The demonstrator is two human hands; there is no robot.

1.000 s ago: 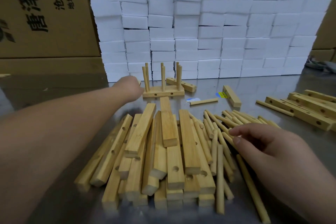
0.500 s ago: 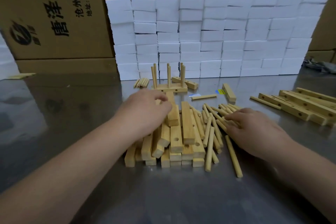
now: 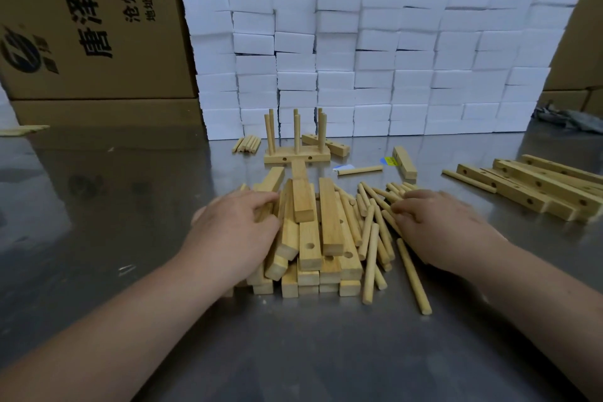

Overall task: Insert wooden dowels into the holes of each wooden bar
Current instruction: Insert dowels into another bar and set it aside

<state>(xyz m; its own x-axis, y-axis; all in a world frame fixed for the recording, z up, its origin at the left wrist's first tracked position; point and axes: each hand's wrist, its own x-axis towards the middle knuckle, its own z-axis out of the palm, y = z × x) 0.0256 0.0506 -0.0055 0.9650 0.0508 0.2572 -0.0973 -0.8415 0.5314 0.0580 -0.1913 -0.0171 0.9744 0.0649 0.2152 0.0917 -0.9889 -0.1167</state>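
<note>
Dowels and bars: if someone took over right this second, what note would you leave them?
Hands: the left hand lies on the bar pile, fingers curled over the bars; whether it grips one cannot be told. The right hand lies on the loose dowels beside the pile, fingers curled; the grip is likewise unclear.
Done: one finished bar stands behind the pile with dowels upright in it.
Left: the whole pile, plus the longer bars at far right, whose visible holes are empty.
</note>
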